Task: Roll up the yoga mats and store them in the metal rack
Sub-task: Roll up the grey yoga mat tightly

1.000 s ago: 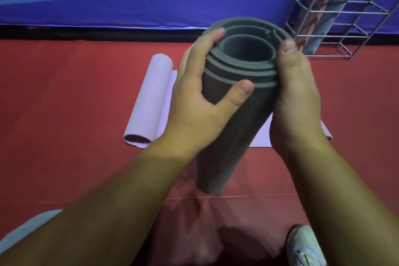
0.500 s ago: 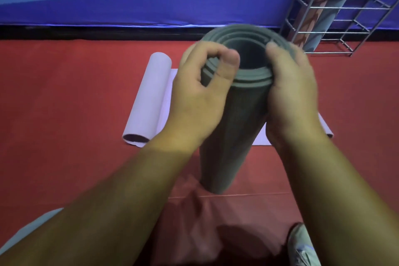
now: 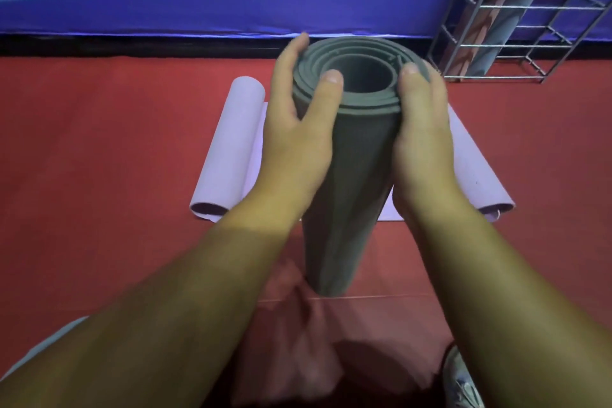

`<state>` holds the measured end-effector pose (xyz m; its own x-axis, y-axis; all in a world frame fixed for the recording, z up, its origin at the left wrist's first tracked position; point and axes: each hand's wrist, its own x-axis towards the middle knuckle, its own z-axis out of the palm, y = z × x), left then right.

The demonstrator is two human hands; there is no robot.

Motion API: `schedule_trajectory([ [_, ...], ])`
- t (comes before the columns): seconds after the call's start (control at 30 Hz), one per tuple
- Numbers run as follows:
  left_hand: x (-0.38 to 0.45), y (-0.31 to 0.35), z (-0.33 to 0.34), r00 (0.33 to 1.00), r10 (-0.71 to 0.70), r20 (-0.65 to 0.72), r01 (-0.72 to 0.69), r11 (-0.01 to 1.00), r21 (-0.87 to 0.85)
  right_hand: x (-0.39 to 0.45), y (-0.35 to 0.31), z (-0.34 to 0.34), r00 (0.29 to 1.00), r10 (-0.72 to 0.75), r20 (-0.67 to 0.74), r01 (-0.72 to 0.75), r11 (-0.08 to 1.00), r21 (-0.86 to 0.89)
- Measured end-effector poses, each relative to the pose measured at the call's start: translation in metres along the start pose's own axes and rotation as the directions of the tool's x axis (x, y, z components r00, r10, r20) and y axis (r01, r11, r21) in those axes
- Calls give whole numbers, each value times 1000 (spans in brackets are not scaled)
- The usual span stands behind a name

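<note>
On the red floor [image 3: 99, 142], both hands, left hand [image 3: 298, 142] and right hand [image 3: 422, 142], grip the rolled grey mat [image 3: 347, 175] upright between them, not yet in the rack [image 3: 530, 26] beyond the right hand, while the lilac mat [image 3: 228, 159] behind is still half unrolled.

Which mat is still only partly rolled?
The lilac mat on the floor: curled at both ends, flat between. The grey mat in both hands and those in the rack are rolled.

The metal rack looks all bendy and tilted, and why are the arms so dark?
Head view: the wide-angle lens slants the metal rack near the corner; the forearms sit low in dim light and look slightly soft, while the grey rolled mat stays fairly sharp.
</note>
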<state>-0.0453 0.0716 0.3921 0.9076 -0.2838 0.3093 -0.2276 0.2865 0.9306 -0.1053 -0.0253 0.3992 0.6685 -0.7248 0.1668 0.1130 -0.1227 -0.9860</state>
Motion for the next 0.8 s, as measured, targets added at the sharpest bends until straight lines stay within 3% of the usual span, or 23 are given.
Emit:
schedule_trajectory([
  [0.13,-3,0,1,1000,-20,-8,20,1000,8,3,1,2,999,-2,-37,4,997,71],
  [0.3,1,6,-3,1000,30,5,-29,1000,-7,3,-9,0,1000,16,19,-19,983,182],
  [0.47,-5,6,-2,998,14,-62,-20,995,-93,-7,-3,3,1000,-31,2,31,1000,1],
  [0.63,-9,13,-5,999,36,-33,-39,994,-102,-4,-7,-3,999,-51,-7,51,998,48],
  [0.8,0,3,-12,995,-103,-13,100,981,-165,-1,6,-1,997,-66,46,69,996,-51],
])
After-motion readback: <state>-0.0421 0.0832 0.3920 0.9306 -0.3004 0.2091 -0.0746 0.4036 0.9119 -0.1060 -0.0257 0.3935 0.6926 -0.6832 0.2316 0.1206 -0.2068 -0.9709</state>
